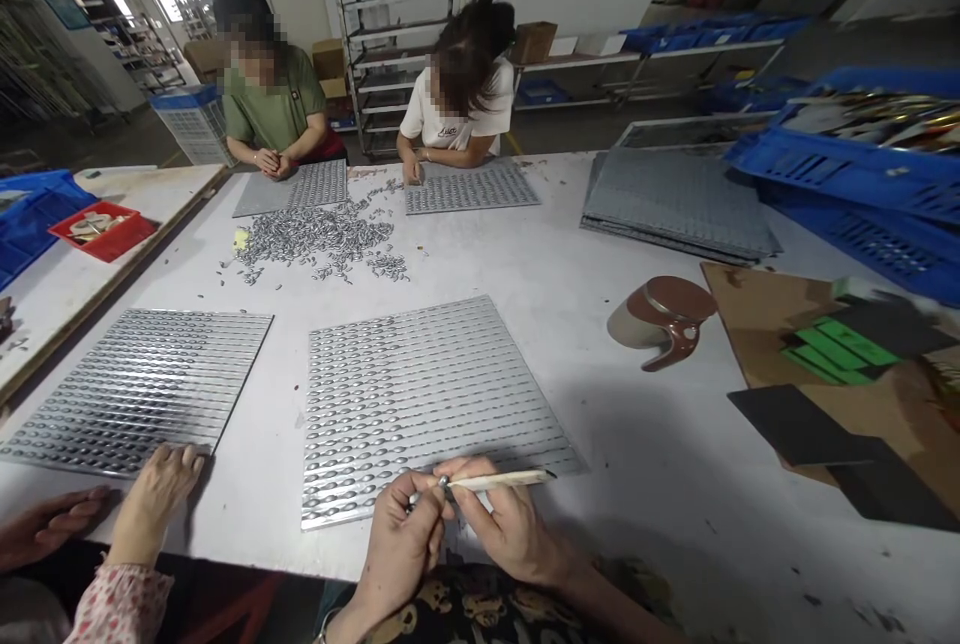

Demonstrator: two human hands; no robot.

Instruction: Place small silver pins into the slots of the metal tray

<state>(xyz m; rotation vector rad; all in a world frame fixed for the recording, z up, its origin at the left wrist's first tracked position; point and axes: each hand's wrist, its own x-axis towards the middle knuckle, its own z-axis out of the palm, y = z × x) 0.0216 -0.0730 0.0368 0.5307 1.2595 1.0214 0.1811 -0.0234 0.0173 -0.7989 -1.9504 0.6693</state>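
Note:
My left hand [401,544] is closed in a pinch on a small silver metal piece [442,482] at the near table edge. My right hand [510,524] grips a thin pale wooden stick [504,479], whose tip meets that piece. Both hands hover over the near edge of a square grey tray [420,394] filled with rows of small shiny metal pieces.
A second filled tray [142,386] lies to the left, with another person's hands [154,494] on its near edge. A loose pile of metal pieces [315,236] lies mid-table. Two people sit opposite at their trays. A brown scoop [664,316], stacked trays [675,199], blue crates [862,164] and cardboard [757,314] stand right.

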